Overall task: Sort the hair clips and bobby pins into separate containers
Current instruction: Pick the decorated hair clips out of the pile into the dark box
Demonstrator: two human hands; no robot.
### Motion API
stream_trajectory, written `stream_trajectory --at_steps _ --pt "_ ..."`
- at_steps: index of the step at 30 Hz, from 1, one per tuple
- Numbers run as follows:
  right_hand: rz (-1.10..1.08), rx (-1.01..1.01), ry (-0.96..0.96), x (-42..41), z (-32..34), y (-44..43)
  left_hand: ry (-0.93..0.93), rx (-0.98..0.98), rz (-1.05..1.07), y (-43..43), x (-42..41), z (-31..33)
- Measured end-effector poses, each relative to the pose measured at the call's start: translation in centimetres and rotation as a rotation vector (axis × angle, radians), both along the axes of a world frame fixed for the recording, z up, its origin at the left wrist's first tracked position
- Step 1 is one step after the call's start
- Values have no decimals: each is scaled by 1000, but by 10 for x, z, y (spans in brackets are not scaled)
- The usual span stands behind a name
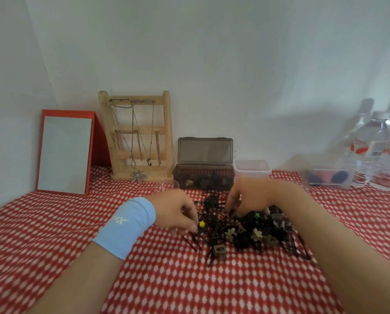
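Note:
A tangled pile of black bobby pins (214, 225) mixed with small flower-shaped and claw hair clips (256, 234) lies on the red-and-white cloth. My left hand (178, 211), with a light blue wristband, reaches into the pile's left edge, its fingers curled around pins beside a yellow flower clip (202, 223). My right hand (249, 197) digs into the top of the pile with fingers bent down onto the pins; what it holds is hidden. Behind the pile stands a dark smoky box (203, 175) with its lid up and a few clips inside. Beside it sits a clear plastic tub (251, 168).
A red-framed mirror (65, 152) and a wooden necklace stand (137, 137) lean against the wall at the back left. Water bottles (380, 152) and a clear box with dark and pink items (327, 177) stand at the back right. A small clear cup (167, 185) sits behind my left hand.

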State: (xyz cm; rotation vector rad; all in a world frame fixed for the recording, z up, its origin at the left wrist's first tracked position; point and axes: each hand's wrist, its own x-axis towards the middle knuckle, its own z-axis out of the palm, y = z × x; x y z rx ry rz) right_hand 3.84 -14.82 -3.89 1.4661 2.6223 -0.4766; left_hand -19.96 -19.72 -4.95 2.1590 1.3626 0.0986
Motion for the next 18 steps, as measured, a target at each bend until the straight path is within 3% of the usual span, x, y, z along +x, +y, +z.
stream_trajectory --at_steps 5,13,18 --pt "-19 42 61 1 -8 -3 -81 71 -49 -6 26 0" --pt "-60 52 264 5 2 -10 -54 85 -50 -2 33 -7" --pt "-39 16 207 2 10 -19 -4 140 -43 0 31 -5"
